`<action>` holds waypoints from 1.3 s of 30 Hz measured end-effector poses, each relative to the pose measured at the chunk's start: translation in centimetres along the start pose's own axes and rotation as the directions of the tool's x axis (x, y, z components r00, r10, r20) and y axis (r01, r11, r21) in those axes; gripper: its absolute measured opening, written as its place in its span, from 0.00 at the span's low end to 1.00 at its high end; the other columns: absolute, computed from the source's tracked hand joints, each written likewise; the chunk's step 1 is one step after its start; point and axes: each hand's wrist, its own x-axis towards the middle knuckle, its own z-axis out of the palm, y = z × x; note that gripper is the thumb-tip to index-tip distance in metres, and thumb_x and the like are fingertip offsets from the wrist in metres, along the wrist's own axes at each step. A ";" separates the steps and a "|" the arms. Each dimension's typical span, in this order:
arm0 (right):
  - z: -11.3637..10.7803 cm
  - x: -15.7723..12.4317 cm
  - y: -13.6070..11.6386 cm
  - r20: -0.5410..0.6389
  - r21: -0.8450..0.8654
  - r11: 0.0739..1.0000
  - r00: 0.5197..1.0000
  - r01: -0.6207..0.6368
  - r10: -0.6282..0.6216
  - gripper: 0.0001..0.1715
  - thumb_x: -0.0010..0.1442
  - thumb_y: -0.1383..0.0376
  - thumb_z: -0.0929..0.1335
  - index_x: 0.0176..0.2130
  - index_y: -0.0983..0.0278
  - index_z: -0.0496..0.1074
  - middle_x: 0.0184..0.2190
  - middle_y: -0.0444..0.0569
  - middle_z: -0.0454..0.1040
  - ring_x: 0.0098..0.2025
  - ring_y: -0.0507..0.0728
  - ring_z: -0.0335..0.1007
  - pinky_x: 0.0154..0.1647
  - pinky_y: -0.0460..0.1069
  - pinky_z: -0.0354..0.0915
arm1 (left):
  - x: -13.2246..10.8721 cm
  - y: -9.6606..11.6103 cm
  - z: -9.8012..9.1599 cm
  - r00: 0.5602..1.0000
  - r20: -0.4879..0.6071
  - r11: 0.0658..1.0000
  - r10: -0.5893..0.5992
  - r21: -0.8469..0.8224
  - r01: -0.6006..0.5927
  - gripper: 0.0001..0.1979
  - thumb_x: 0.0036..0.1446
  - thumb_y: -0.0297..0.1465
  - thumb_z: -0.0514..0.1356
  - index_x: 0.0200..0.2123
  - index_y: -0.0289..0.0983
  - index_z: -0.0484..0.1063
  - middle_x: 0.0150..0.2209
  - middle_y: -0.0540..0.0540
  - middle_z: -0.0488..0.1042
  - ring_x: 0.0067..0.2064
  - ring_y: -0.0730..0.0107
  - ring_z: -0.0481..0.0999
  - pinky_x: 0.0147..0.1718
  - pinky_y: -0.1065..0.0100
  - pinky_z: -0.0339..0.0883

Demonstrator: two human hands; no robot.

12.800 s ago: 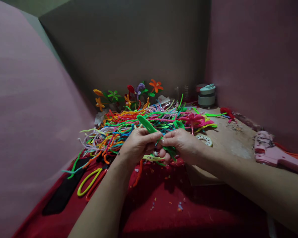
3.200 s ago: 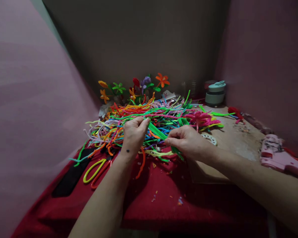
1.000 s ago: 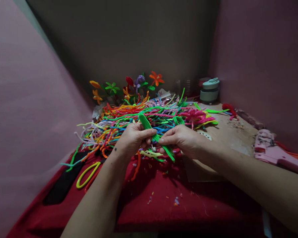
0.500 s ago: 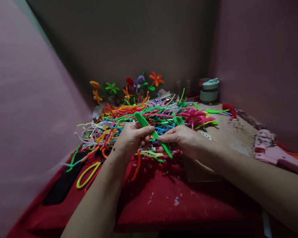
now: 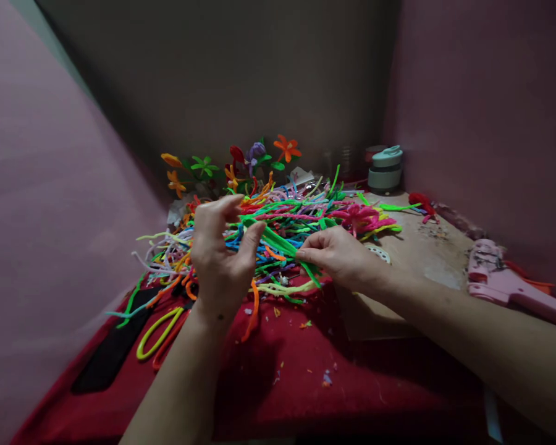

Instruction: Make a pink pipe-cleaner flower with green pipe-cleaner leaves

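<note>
My right hand [image 5: 336, 256] pinches a green strip of folded pipe cleaners [image 5: 278, 240] between thumb and fingers. The strip slants up and left from there, and its short ends stick out below the fingers. At its upper left end, my left hand [image 5: 225, 250] is raised with thumb and fingers spread apart; whether the thumb touches the strip I cannot tell. Beneath and behind both hands lies a tangled pile of many-coloured pipe cleaners [image 5: 301, 213]. A pink pipe-cleaner flower [image 5: 359, 217] rests on the right side of the pile.
Finished pipe-cleaner flowers [image 5: 287, 148] stand at the back. A pale green lidded container [image 5: 385, 170] is at the back right, a pink glue gun [image 5: 509, 281] at the right on a brown board [image 5: 449, 253]. Yellow-handled scissors or pliers [image 5: 160, 330] lie left on the red cloth [image 5: 306, 383].
My left hand has let go of the green strip, opened and moved left and up. My right hand still pinches it. The view has shifted slightly.
</note>
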 end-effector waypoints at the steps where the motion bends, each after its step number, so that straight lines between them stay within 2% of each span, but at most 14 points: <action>1: -0.1 0.0 0.0 -0.003 -0.046 0.999 1.000 0.028 -0.029 0.13 0.49 0.67 0.66 0.16 0.67 0.66 0.12 0.39 0.57 0.17 0.45 0.48 0.18 0.44 0.46 | 0.0 0.2 -0.1 0.985 0.089 0.987 0.148 0.049 -0.153 0.14 0.49 0.31 0.61 0.42 0.39 0.69 0.41 0.46 0.71 0.43 0.66 0.69 0.46 0.62 0.60; 3: -0.3 0.1 -0.1 0.005 -0.123 0.990 0.997 0.076 -0.076 0.15 0.50 0.67 0.65 0.15 0.67 0.63 0.12 0.38 0.52 0.18 0.45 0.45 0.18 0.44 0.44 | -0.3 0.2 0.1 0.868 0.369 0.927 0.333 0.038 -0.373 0.08 0.52 0.29 0.59 0.37 0.41 0.71 0.40 0.48 0.73 0.45 0.65 0.68 0.52 0.58 0.54; 5: -0.5 0.1 -0.2 0.027 -0.178 0.979 0.995 0.100 -0.097 0.15 0.49 0.68 0.65 0.14 0.66 0.63 0.13 0.38 0.52 0.19 0.46 0.45 0.19 0.45 0.43 | -0.6 -0.1 0.6 0.746 0.555 0.895 0.368 0.005 -0.446 0.07 0.54 0.27 0.55 0.35 0.40 0.71 0.38 0.48 0.75 0.43 0.66 0.70 0.55 0.56 0.49; 7: -0.7 0.1 -0.4 0.047 -0.206 0.974 0.995 0.093 -0.085 0.14 0.49 0.69 0.65 0.15 0.66 0.63 0.13 0.38 0.53 0.19 0.46 0.46 0.20 0.45 0.43 | -0.9 -0.5 1.1 0.700 0.629 0.896 0.338 0.012 -0.444 0.08 0.55 0.26 0.54 0.35 0.40 0.71 0.36 0.48 0.76 0.40 0.67 0.71 0.55 0.57 0.47; 10: -0.8 0.2 -0.5 0.073 -0.189 0.980 0.996 0.062 -0.049 0.13 0.48 0.69 0.66 0.15 0.66 0.65 0.13 0.39 0.54 0.18 0.46 0.47 0.20 0.46 0.44 | -1.1 -0.9 1.2 0.692 0.658 0.914 0.296 0.015 -0.405 0.08 0.55 0.26 0.53 0.33 0.40 0.71 0.31 0.49 0.76 0.34 0.69 0.71 0.53 0.60 0.51; 16: -0.9 0.3 -0.6 0.085 -0.097 0.995 0.995 -0.039 0.047 0.09 0.45 0.67 0.69 0.16 0.66 0.70 0.11 0.38 0.56 0.17 0.46 0.46 0.18 0.46 0.43 | -1.1 -0.2 0.9 0.744 0.653 0.978 0.145 0.019 -0.207 0.09 0.55 0.29 0.54 0.24 0.38 0.72 0.24 0.48 0.73 0.31 0.68 0.68 0.37 0.68 0.58; 19: -1.0 0.3 -0.4 0.136 0.011 0.994 0.985 -0.112 0.109 0.11 0.45 0.65 0.71 0.16 0.66 0.70 0.10 0.40 0.61 0.15 0.46 0.50 0.17 0.46 0.45 | -1.1 0.1 0.9 0.714 0.698 0.996 0.047 0.020 -0.085 0.08 0.53 0.30 0.56 0.25 0.37 0.73 0.24 0.48 0.72 0.30 0.70 0.67 0.31 0.71 0.57; 22: -1.2 0.3 0.0 0.263 0.225 0.957 0.957 -0.182 0.120 0.14 0.48 0.61 0.70 0.18 0.68 0.72 0.14 0.46 0.70 0.17 0.49 0.60 0.19 0.45 0.55 | -1.0 0.1 0.8 0.679 0.732 0.993 -0.058 -0.026 0.113 0.07 0.52 0.29 0.56 0.25 0.36 0.72 0.21 0.50 0.68 0.26 0.74 0.64 0.26 0.74 0.56; 26: -1.5 0.3 0.3 0.357 0.455 0.858 0.932 -0.239 0.070 0.15 0.53 0.62 0.67 0.24 0.71 0.73 0.18 0.50 0.73 0.20 0.51 0.68 0.26 0.47 0.64 | -0.7 0.0 0.6 0.642 0.743 0.903 -0.191 -0.123 0.412 0.04 0.49 0.29 0.57 0.25 0.35 0.70 0.22 0.52 0.66 0.26 0.75 0.64 0.26 0.75 0.58; 29: -1.6 0.3 -0.1 0.367 0.514 0.818 0.928 -0.258 0.062 0.17 0.55 0.59 0.65 0.26 0.71 0.73 0.19 0.50 0.73 0.21 0.52 0.69 0.27 0.48 0.66 | -0.5 0.0 0.6 0.632 0.732 0.855 -0.255 -0.134 0.500 0.03 0.47 0.28 0.58 0.24 0.34 0.70 0.22 0.52 0.66 0.26 0.75 0.63 0.26 0.75 0.58; 31: -1.7 0.2 -0.4 0.342 0.481 0.851 0.939 -0.211 0.039 0.21 0.55 0.54 0.65 0.26 0.70 0.73 0.19 0.50 0.73 0.21 0.52 0.69 0.26 0.48 0.65 | -0.5 0.0 0.6 0.641 0.719 0.859 -0.269 -0.122 0.497 0.03 0.46 0.28 0.58 0.24 0.34 0.70 0.21 0.52 0.66 0.25 0.76 0.63 0.25 0.75 0.58; 33: -1.6 0.1 -0.7 0.275 0.356 0.926 0.961 -0.125 0.024 0.18 0.50 0.55 0.68 0.25 0.69 0.74 0.19 0.49 0.73 0.21 0.51 0.67 0.24 0.46 0.63 | -0.5 -0.1 0.7 0.640 0.722 0.862 -0.264 -0.121 0.492 0.04 0.47 0.28 0.58 0.24 0.34 0.71 0.21 0.51 0.67 0.25 0.75 0.65 0.25 0.74 0.58; 37: -1.1 -0.2 -1.1 0.080 0.082 0.997 0.997 -0.008 0.002 0.05 0.45 0.68 0.70 0.22 0.68 0.74 0.17 0.46 0.71 0.19 0.48 0.63 0.20 0.43 0.58 | -0.8 -0.2 1.1 0.638 0.731 0.866 -0.242 -0.133 0.482 0.05 0.47 0.30 0.58 0.25 0.34 0.71 0.22 0.50 0.69 0.25 0.73 0.67 0.25 0.74 0.60; 39: -0.9 -0.3 -1.1 0.035 0.042 0.999 0.999 0.022 -0.023 0.06 0.46 0.70 0.67 0.20 0.67 0.72 0.16 0.45 0.70 0.19 0.47 0.62 0.19 0.42 0.56 | -1.0 -0.1 1.2 0.662 0.716 0.893 -0.221 -0.123 0.432 0.05 0.48 0.30 0.58 0.26 0.35 0.72 0.22 0.50 0.69 0.25 0.73 0.67 0.25 0.74 0.60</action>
